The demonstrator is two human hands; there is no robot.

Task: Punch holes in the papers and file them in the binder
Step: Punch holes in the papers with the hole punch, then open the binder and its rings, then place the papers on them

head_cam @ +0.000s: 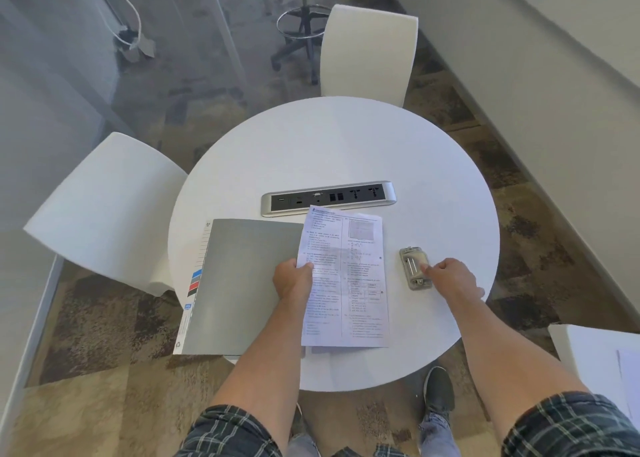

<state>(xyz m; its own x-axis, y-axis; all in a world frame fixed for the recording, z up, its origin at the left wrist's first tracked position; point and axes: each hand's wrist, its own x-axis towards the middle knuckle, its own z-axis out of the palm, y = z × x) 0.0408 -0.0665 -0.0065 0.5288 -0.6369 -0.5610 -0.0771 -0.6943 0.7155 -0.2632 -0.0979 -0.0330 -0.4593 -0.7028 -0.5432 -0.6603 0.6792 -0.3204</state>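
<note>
A stack of printed papers [349, 276] lies on the round white table [346, 144], its left edge over the closed grey binder [239, 283]. My left hand [292, 278] pinches the papers' left edge between thumb and fingers. To the right of the papers sits a small metal hole punch [414, 266]. My right hand [450, 276] rests at the punch's right side, fingertips touching its top.
A silver power and data socket strip [329, 198] is set into the table behind the papers. White chairs stand at the far side [370, 51] and left [104, 207]. More sheets lie on a white surface [595, 352] at the lower right.
</note>
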